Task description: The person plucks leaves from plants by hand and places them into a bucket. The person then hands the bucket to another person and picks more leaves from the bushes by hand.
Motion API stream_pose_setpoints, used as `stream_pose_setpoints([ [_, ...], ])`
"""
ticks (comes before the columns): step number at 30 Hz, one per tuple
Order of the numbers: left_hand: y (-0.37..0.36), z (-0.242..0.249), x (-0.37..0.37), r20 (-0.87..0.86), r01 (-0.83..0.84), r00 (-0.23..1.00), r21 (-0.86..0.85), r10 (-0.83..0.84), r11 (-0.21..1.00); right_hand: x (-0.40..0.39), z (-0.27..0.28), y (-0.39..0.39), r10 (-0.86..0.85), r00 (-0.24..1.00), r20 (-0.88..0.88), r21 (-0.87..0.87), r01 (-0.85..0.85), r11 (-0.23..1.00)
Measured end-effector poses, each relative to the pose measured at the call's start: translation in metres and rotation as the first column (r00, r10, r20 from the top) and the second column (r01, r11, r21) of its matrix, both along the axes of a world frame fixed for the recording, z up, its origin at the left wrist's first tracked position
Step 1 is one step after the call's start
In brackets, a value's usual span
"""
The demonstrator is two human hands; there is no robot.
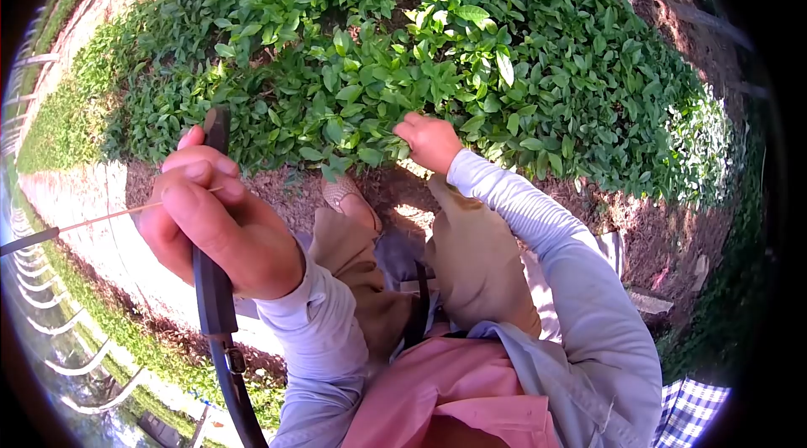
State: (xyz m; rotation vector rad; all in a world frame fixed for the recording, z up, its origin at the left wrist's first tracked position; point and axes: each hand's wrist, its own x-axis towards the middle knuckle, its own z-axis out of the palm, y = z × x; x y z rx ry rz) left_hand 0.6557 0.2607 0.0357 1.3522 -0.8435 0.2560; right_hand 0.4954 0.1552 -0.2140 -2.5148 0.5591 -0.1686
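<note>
Large and close to the camera, my left hand (214, 208) is raised with its fingers curled and thumb pressed in. A thin orange line (101, 218) with a dark end runs leftward from its fingertips. Crossing behind the fingers is a black strap-like piece (212, 292) with a buckle lower down; what the fingers hold is partly hidden. My right hand (430, 143) reaches to the near edge of a leafy green bush (353, 86). Its fingers are closed among the leaves, and green leaf tips show just under them.
Brown soil and litter (622, 225) border the bush. My foot in a woven shoe (346, 196) stands close to its near edge. A blue-and-white checked cloth (691, 410) lies at lower right. Curved white hoops (63, 364) line the grass at far left.
</note>
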Motion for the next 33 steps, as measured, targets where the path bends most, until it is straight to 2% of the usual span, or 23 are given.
stream_pose_setpoints([
  [2, 0.001, 0.001, 0.001, 0.013, -0.005, 1.0, 0.008, 0.005, 1.0, -0.001, 0.002, -0.001, 0.007, 1.0, 0.011, -0.002, -0.007, 1.0],
  [5, 0.005, 0.0, 0.004, 0.012, 0.036, 0.999, -0.011, -0.036, 0.999, -0.006, 0.0, -0.01, -0.177, 0.959, 0.22, 0.191, 0.136, 0.972],
  [6, 0.007, 0.0, 0.005, 0.008, 0.058, 0.998, -0.022, -0.058, 0.998, -0.005, -0.005, -0.01, -0.348, 0.871, 0.348, 0.281, 0.257, 0.925],
  [7, 0.008, 0.0, 0.006, 0.002, 0.052, 0.999, -0.024, -0.052, 0.998, -0.006, -0.009, -0.016, -0.482, 0.848, 0.22, 0.656, 0.238, 0.717],
  [8, 0.008, 0.0, 0.006, -0.003, 0.046, 0.999, -0.026, -0.046, 0.999, -0.008, -0.008, -0.021, -0.55, 0.834, 0.044, 0.907, 0.197, 0.372],
  [9, 0.008, 0.0, 0.006, -0.01, 0.042, 0.999, -0.027, -0.042, 0.999, -0.011, -0.006, -0.022, -0.563, 0.827, -0.01, 0.945, 0.191, 0.265],
  [10, 0.01, 0.0, 0.007, -0.006, 0.041, 0.999, -0.022, -0.041, 0.999, -0.014, -0.007, -0.023, -0.51, 0.86, 0.008, 0.94, 0.167, 0.296],
  [12, 0.013, -0.001, 0.01, -0.001, 0.039, 0.999, -0.01, -0.039, 0.999, -0.014, -0.003, -0.019, -0.407, 0.911, 0.065, 0.849, 0.164, 0.502],
  [13, 0.013, -0.001, 0.01, 0.002, 0.04, 0.999, -0.004, -0.04, 0.999, -0.016, -0.009, -0.023, -0.237, 0.971, -0.039, 0.851, 0.157, 0.502],
  [14, 0.014, 0.0, 0.01, 0.006, 0.039, 0.999, 0.003, -0.039, 0.999, -0.011, -0.009, -0.019, -0.14, 0.977, 0.158, 0.687, -0.007, 0.726],
  [16, 0.014, 0.001, 0.01, 0.01, 0.019, 1.0, 0.001, -0.019, 1.0, -0.004, -0.004, -0.019, 0.15, 0.97, 0.192, 0.272, -0.2, 0.941],
  [17, 0.013, 0.001, 0.011, 0.009, 0.002, 1.0, -0.007, -0.002, 1.0, 0.0, 0.006, -0.015, 0.209, 0.959, 0.192, 0.215, -0.249, 0.944],
  [19, 0.012, 0.0, 0.012, 0.005, -0.018, 1.0, -0.025, 0.018, 1.0, 0.006, 0.007, -0.011, 0.281, 0.959, 0.043, 0.105, -0.284, 0.953],
  [21, 0.012, -0.001, 0.012, 0.002, -0.028, 1.0, -0.047, 0.028, 0.998, 0.009, 0.006, -0.007, 0.261, 0.964, -0.057, -0.028, -0.263, 0.964],
  [24, 0.018, -0.001, 0.016, 0.008, 0.01, 1.0, -0.013, -0.01, 1.0, 0.001, 0.003, -0.015, 0.019, 0.999, 0.047, 0.066, -0.022, 0.998],
  [25, 0.019, 0.0, 0.017, 0.008, 0.011, 1.0, -0.01, -0.011, 1.0, -0.002, 0.001, -0.021, -0.108, 0.989, 0.102, 0.171, 0.09, 0.981],
  [26, 0.021, 0.0, 0.018, 0.008, 0.013, 1.0, -0.008, -0.013, 1.0, -0.004, 0.008, -0.028, -0.314, 0.911, -0.267, 0.479, 0.408, 0.777],
  [27, 0.022, 0.001, 0.019, 0.01, 0.016, 1.0, -0.005, -0.016, 1.0, -0.014, 0.014, -0.034, -0.337, 0.861, -0.381, 0.687, 0.508, 0.52],
  [28, 0.022, 0.002, 0.018, 0.015, 0.01, 1.0, -0.004, -0.01, 1.0, -0.026, 0.02, -0.04, -0.317, 0.81, -0.494, 0.8, 0.566, 0.199],
  [30, 0.022, 0.002, 0.019, 0.025, -0.003, 1.0, -0.006, 0.003, 1.0, -0.052, 0.051, -0.038, -0.363, 0.828, -0.427, 0.903, 0.412, -0.122],
  [31, 0.023, 0.0, 0.019, 0.016, -0.008, 1.0, -0.007, 0.008, 1.0, -0.065, 0.054, -0.043, -0.411, 0.829, -0.38, 0.924, 0.321, -0.208],
  [32, 0.025, -0.001, 0.019, 0.005, -0.005, 1.0, -0.004, 0.005, 1.0, -0.074, 0.057, -0.045, -0.526, 0.753, -0.394, 0.919, 0.304, -0.253],
  [33, 0.023, -0.001, 0.019, 0.003, 0.002, 1.0, -0.014, -0.002, 1.0, -0.084, 0.05, -0.049, -0.59, 0.718, -0.37, 0.929, 0.27, -0.254],
])
